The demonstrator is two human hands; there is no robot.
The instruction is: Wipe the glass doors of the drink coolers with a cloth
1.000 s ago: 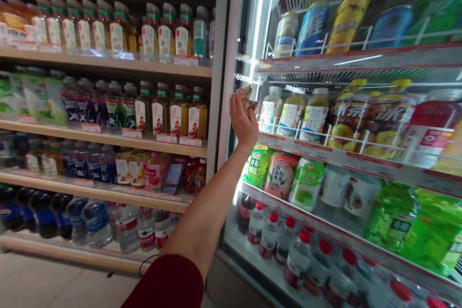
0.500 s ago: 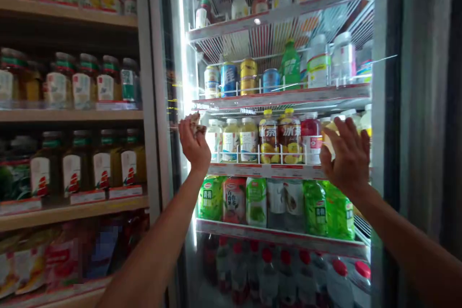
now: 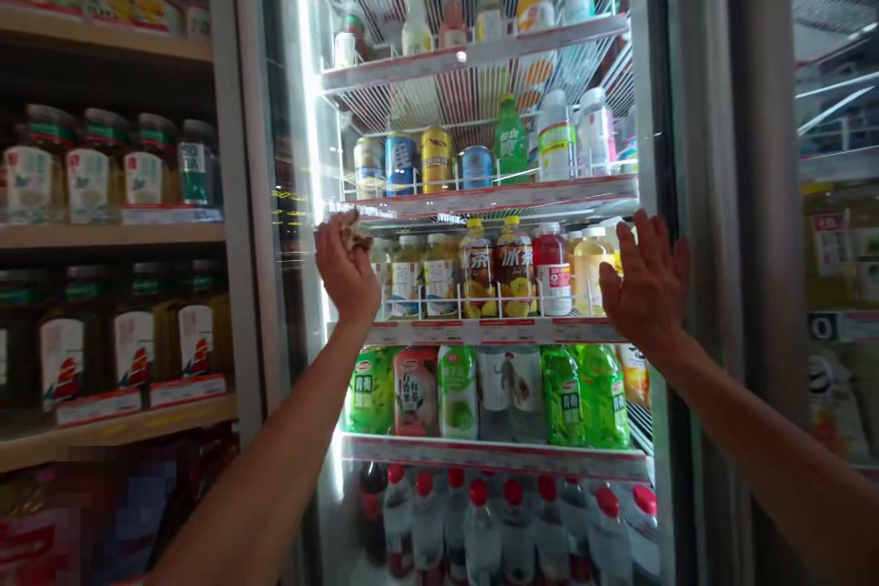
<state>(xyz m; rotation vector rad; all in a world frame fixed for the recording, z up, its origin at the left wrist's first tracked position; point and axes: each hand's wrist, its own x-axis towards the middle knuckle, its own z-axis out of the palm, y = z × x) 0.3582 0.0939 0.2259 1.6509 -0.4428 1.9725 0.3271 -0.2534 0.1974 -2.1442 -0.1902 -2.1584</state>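
Observation:
My left hand point(image 3: 349, 279) is raised at the left side of a lit drinks fridge. Its fingers are closed round a crumpled, pale and brown cloth point(image 3: 354, 233), level with the bottle shelf. My right hand point(image 3: 645, 284) is up at the fridge's right side, palm forward, fingers stretched out, holding nothing. It seems to rest on the glass, though contact cannot be made out. Behind the hands, brown iced-tea bottles point(image 3: 516, 267) with yellow caps and a red drink bottle point(image 3: 551, 267) stand on a wire-railed shelf point(image 3: 508, 330).
Cans point(image 3: 437, 159) and a green bottle point(image 3: 512, 139) stand one shelf higher. Below are green drink bottles point(image 3: 563, 398) and several red-capped bottles point(image 3: 482, 531). Wooden shelves point(image 3: 110, 236) with jars flank the left. A metal door frame point(image 3: 707, 201) runs down the right.
The view has turned right, so the fridge sits further left and another glass front shows at right. My right hand has shifted right relative to the bottles. The cloth stays in my left hand.

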